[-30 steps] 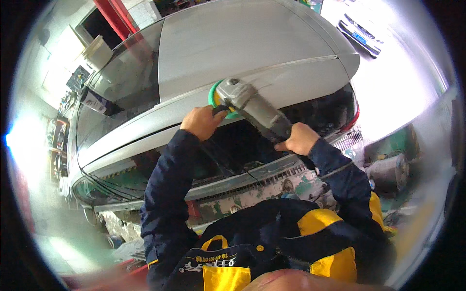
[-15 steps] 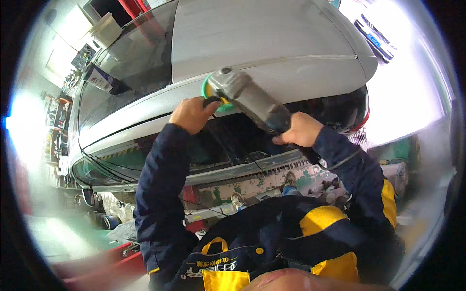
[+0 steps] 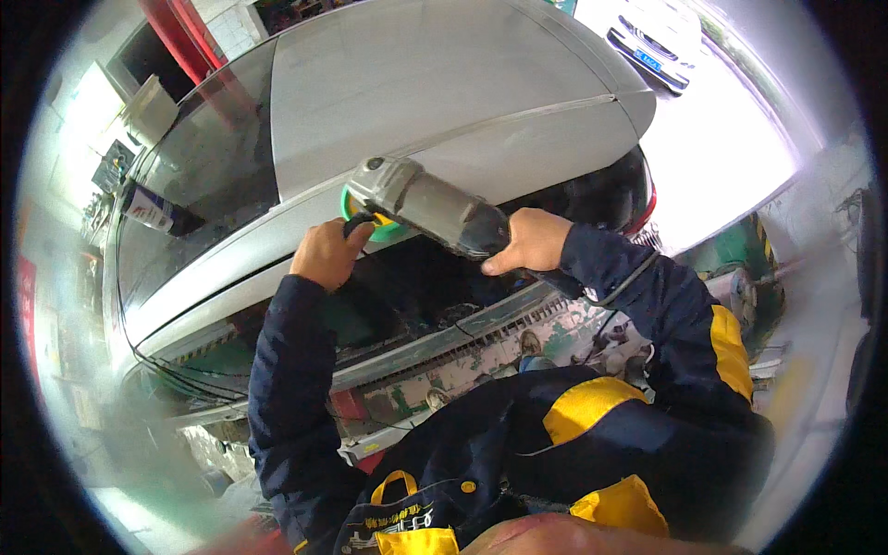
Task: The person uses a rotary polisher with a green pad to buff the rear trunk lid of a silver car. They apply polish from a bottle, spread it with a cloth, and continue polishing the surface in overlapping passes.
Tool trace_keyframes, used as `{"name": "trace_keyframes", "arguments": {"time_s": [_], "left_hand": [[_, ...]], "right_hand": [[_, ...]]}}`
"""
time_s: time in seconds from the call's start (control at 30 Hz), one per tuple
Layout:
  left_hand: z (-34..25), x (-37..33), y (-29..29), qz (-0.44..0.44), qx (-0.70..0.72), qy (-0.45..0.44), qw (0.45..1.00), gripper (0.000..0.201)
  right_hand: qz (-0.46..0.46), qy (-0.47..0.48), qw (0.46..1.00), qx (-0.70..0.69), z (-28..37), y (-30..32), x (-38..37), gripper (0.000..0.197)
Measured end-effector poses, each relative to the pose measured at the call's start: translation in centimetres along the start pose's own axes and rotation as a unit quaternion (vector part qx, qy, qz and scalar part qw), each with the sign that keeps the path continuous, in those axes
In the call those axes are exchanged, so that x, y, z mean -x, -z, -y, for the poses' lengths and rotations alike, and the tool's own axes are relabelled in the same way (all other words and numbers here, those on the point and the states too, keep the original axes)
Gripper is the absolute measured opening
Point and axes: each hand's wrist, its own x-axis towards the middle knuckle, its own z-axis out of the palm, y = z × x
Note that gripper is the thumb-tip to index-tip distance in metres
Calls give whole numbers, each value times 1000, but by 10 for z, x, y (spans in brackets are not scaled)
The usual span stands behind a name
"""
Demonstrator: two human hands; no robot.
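Observation:
A grey power polisher (image 3: 435, 205) with a green and yellow pad (image 3: 384, 227) rests at the roof edge of a silver car (image 3: 435, 65), above its side windows. My left hand (image 3: 326, 252) is closed round the black side handle near the pad. Behind it, my right hand (image 3: 529, 240) wraps the dark rear grip of the same polisher, and a cord trails from there along my right sleeve. The pad's face is turned to the car and hidden. A dark bottle with a white label (image 3: 159, 211) lies on the car's windshield, left of my left hand.
Dark cables (image 3: 171, 370) hang over the car's front left side. A white car (image 3: 647, 42) stands at the far right. Below the silver car is a worn floor with a metal grate (image 3: 481, 344). A red post (image 3: 180, 37) rises at the far left.
My view has turned, so the car, bottle and both hands appear further left. The polisher stays in both hands and against the roof edge.

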Motion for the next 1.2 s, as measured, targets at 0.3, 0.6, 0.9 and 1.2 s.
{"name": "trace_keyframes", "arguments": {"time_s": [0.3,0.6,0.9,1.2], "left_hand": [[-180,-199,-50,124,46,-6,991,72],[-212,-199,-63,125,75,57,988,66],[-98,-48,-8,41,84,170,981,64],[-104,-64,-23,35,108,128,985,62]], "right_hand": [[-96,-81,987,-105,-177,89,83,47],[-74,-62,989,-109,-202,100,89,41],[1,12,1000,-18,-83,36,16,65],[-26,-31,999,-2,-92,43,34,62]]}}
